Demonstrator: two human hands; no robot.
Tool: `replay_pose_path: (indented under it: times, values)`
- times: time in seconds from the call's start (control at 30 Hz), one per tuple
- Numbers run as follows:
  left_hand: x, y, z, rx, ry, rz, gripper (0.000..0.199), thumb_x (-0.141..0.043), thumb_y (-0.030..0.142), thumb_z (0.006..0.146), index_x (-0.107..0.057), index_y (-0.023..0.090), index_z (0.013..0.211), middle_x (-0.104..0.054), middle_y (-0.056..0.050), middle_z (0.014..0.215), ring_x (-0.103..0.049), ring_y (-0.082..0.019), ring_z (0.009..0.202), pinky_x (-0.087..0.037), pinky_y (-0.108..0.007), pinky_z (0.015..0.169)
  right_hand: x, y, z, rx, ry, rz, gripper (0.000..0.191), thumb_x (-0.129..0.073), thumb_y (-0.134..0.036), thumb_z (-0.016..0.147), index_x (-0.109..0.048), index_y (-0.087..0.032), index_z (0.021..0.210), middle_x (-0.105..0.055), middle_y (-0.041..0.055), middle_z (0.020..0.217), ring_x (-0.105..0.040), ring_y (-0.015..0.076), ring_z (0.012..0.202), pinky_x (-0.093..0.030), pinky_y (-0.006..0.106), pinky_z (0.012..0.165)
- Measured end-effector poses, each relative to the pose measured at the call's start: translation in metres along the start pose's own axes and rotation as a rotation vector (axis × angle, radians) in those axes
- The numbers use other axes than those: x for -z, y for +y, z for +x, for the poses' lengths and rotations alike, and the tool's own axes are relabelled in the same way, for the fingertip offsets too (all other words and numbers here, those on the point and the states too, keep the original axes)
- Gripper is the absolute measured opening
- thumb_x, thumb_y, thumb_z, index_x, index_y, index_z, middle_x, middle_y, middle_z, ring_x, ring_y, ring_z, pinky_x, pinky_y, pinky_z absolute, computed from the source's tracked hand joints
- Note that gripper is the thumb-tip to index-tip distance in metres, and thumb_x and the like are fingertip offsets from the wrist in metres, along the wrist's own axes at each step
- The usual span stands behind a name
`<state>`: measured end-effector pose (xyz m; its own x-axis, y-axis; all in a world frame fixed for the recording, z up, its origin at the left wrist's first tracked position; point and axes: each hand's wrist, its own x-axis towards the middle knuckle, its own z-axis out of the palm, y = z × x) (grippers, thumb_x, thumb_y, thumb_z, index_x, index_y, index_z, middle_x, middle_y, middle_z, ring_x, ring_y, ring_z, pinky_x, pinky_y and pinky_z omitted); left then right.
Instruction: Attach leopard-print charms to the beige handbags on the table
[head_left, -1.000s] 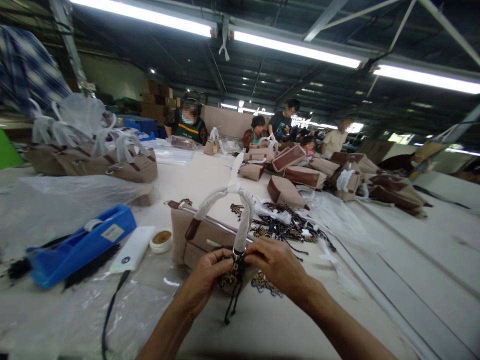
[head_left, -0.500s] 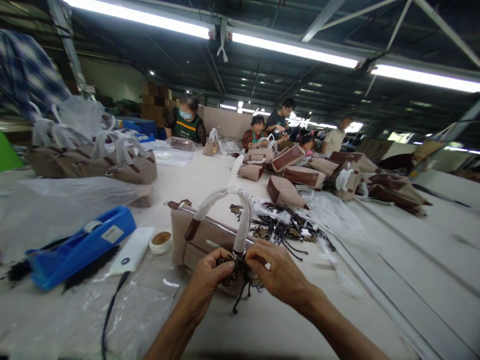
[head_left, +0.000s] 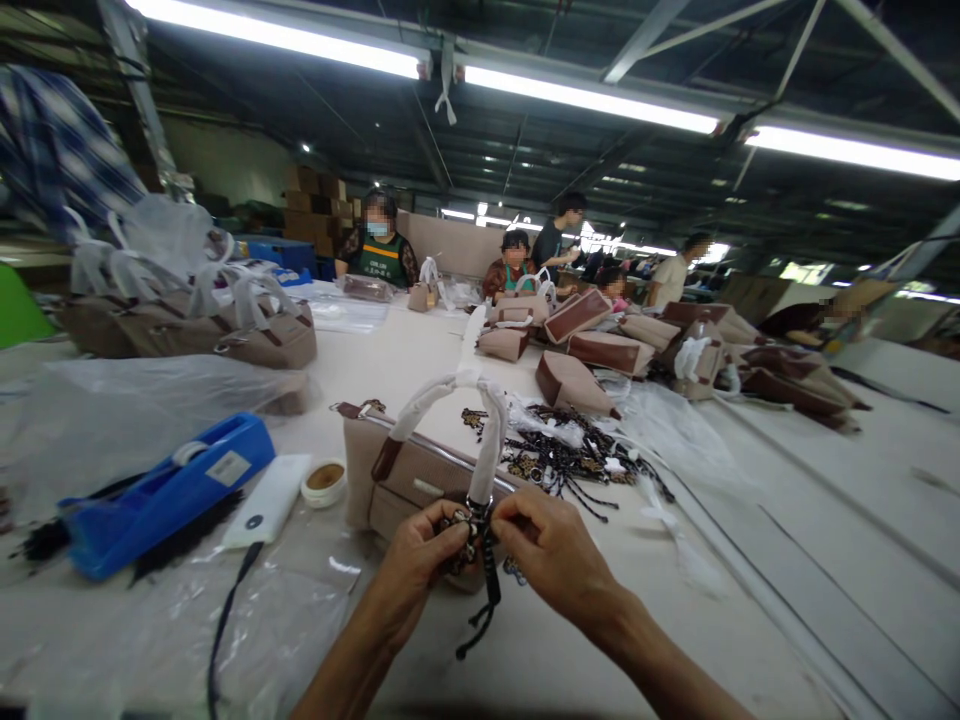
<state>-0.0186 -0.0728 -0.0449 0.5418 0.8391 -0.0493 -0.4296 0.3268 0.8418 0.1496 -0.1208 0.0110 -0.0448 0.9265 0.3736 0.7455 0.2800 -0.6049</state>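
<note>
Not much readable text here tbh: the blue plastic tape dispenser [head_left: 161, 489] has a white label on its side and the white slab-shaped power bank [head_left: 268, 499] has a small dark round logo, but both are too small to make out. The beige fabric handbag with brown leather trim [head_left: 409, 478] has a little pale tag on its front, also unreadable.

Hands: both come up from the bottom edge and meet at the base of the bag's near handle, which is wrapped in white paper [head_left: 491, 440]. The left hand [head_left: 417, 564] is curled, fingers pinched on the black cord with the leopard-print charm [head_left: 484, 570] right at the metal ring. The right hand [head_left: 556, 555] is curled the same way, pinching the same cord from the other side, knuckles up. The cord's loose end dangles below the hands, over the table.

The bag stands upright on the long pale worktable [head_left: 750, 560], just past the hands. Beyond it lies a heap of more black-corded leopard charms [head_left: 570, 455]. A small round tin [head_left: 324, 480] sits next to the power bank, on clear plastic sheeting [head_left: 112, 420]. More beige bags [head_left: 225, 330] are stacked at the far left and further down the table [head_left: 600, 350], where several other people sit working. It's a factory hall with long fluorescent tubes [head_left: 585, 98] overhead.
</note>
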Motion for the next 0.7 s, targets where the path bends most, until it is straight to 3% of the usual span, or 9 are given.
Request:
replay_pose_path:
  times: [0.17,0.47,0.7]
  values:
    - [-0.0031,-0.0016,-0.0014,0.062,-0.042,-0.103,0.024,-0.078,0.029,0.073,-0.066,0.013,0.086,-0.066,-0.003,0.073,-0.058,-0.009,0.061,-0.047,-0.020,0.058,-0.0016,0.0018,-0.0011,-0.055,-0.010,0.066,0.014,-0.059,-0.012,0.079,-0.067,-0.021,0.072,-0.067,-0.0029,0.072,-0.059,0.0124,0.068,-0.040,0.023,0.063]
    - [-0.0048,-0.0020,-0.0007,0.045,-0.033,-0.102,0.020,-0.077,0.026,0.075,-0.064,0.014,0.085,-0.066,-0.002,0.075,-0.060,-0.011,0.063,-0.047,-0.020,0.058,-0.0035,-0.0018,-0.0015,-0.190,0.033,0.172,0.015,-0.057,-0.016,0.078,-0.068,-0.020,0.069,-0.066,-0.0023,0.065,-0.057,0.0119,0.060,-0.041,0.022,0.057]
    - [-0.0078,-0.0039,-0.0012,0.034,-0.013,-0.079,0.024,-0.079,0.030,0.071,-0.065,0.015,0.082,-0.064,-0.001,0.072,-0.056,-0.009,0.061,-0.044,-0.020,0.059,-0.0070,-0.0032,-0.0014,-0.214,0.039,0.216,0.015,-0.059,-0.015,0.076,-0.070,-0.020,0.068,-0.067,-0.0028,0.063,-0.058,0.0119,0.059,-0.042,0.021,0.055]
